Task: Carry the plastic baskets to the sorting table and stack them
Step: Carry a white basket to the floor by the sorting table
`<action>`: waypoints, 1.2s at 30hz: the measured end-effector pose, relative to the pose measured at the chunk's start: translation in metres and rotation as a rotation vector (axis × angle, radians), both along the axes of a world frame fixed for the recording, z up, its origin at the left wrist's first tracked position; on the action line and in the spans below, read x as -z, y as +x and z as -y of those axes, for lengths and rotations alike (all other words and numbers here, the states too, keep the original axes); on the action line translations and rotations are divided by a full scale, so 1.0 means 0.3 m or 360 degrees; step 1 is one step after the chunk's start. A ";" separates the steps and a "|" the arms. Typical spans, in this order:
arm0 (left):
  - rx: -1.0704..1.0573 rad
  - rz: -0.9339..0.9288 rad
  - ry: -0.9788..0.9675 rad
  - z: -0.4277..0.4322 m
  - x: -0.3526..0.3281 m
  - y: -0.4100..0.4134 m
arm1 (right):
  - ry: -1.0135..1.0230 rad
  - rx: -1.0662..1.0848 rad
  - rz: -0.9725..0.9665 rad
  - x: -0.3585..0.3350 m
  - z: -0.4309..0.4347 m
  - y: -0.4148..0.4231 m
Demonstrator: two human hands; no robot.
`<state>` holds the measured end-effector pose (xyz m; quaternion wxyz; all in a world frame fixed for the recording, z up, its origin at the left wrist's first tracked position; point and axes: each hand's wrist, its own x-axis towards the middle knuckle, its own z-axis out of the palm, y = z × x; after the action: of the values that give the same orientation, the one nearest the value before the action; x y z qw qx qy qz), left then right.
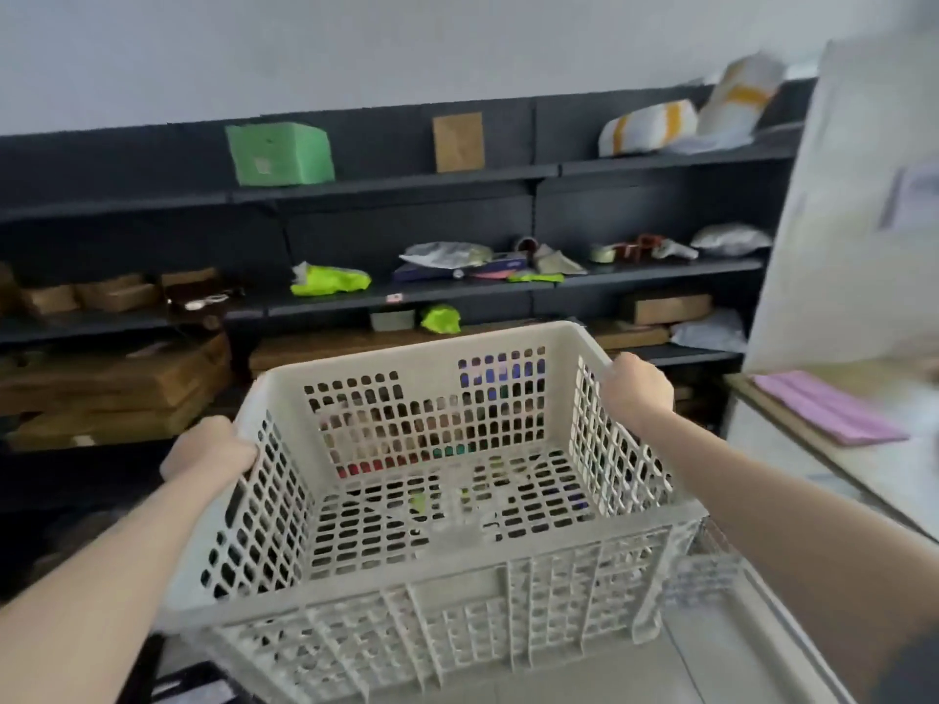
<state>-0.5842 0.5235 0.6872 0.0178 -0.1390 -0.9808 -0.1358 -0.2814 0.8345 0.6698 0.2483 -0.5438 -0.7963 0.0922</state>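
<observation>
You held 1 grey basket (437, 500) in the air in front of you, your left hand (208, 457) closed over its left rim and your right hand (637, 388) closed over its right rim, with dark shelves (386, 185) behind it. In my judgement you were mid-carry: the basket looked empty, no stack showed, and a table edge (792, 439) at your right may have been the goal. No writing was readable, even on the green box (279, 154)
</observation>
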 end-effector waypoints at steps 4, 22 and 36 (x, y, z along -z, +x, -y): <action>0.0162 0.0023 0.0019 -0.359 0.055 0.124 | -0.0045 0.0194 0.0029 0.032 -0.221 0.248; 0.0600 0.0276 -0.0084 -1.606 0.329 0.491 | -0.0258 0.0589 0.0063 0.220 -1.157 0.794; 0.0567 0.0473 -0.0140 -2.244 0.569 0.436 | -0.0399 0.0598 0.0080 0.507 -1.844 0.709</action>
<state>-0.4535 1.1967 0.5166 -0.1572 -0.2891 -0.9375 -0.1129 -0.0688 1.3877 0.5178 0.1717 -0.7112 -0.6694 0.1291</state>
